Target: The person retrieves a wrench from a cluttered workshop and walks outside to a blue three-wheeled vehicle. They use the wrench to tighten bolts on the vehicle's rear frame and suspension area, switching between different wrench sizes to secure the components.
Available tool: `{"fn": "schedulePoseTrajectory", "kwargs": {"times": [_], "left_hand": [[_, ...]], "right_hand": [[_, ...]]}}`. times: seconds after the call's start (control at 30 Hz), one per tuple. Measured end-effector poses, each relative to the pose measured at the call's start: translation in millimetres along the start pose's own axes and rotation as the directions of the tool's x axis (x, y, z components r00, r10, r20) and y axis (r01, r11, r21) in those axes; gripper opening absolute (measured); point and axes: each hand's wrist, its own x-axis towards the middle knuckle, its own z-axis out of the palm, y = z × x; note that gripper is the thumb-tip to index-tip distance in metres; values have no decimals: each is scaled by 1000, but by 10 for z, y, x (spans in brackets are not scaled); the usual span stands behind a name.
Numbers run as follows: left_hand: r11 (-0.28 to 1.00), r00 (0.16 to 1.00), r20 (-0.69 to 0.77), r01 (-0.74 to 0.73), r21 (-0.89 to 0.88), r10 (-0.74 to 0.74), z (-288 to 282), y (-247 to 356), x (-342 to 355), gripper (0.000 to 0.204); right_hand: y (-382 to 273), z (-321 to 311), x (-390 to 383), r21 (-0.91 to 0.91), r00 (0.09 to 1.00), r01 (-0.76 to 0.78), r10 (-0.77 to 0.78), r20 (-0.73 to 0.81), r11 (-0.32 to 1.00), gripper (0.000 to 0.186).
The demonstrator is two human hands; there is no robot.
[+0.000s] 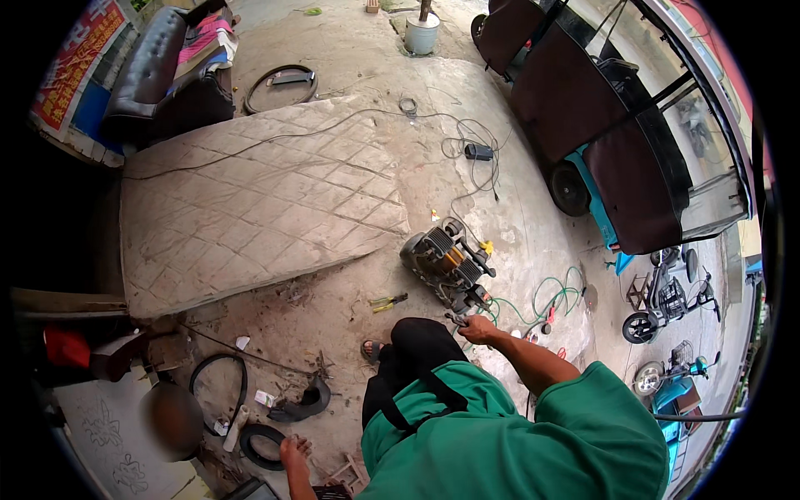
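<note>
Near the centre, my right hand [478, 331] grips a metal tool [457, 319], its exact kind too small to make out. Just beyond it lies a dark compressor-like machine [442, 260] with cylinders, beside a green hose [560, 292]. Yellow-handled pliers [385, 302] rest on the concrete left of the machine. At the lower middle my left hand [297, 452] is held with fingers apart and nothing visible in them, near a black tyre [260, 448]. A sandaled foot [370, 350] shows beside my dark-trousered legs.
A dark three-wheeler [567, 92] stands upper right, with scooters [658, 308] below it. A black sofa [142, 75], a patterned slab [258, 200], cables and a black adapter box [478, 152] are ahead. A curved black rubber piece [296, 408] and wheel rings lie lower left.
</note>
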Motion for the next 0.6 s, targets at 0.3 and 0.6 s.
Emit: {"fn": "schedulePoseTrajectory", "kwargs": {"times": [0.3,0.6], "left_hand": [[990,999,-35,-14,141,19,870,3118,1513,23],[875,924,215,196,442,-316,2246,4474,1684,25]], "right_hand": [[-264,-353,870,-53,875,-454,456,162,890,43],[-2422,-1927,3323,390,960,-263,282,10,882,31]]}}
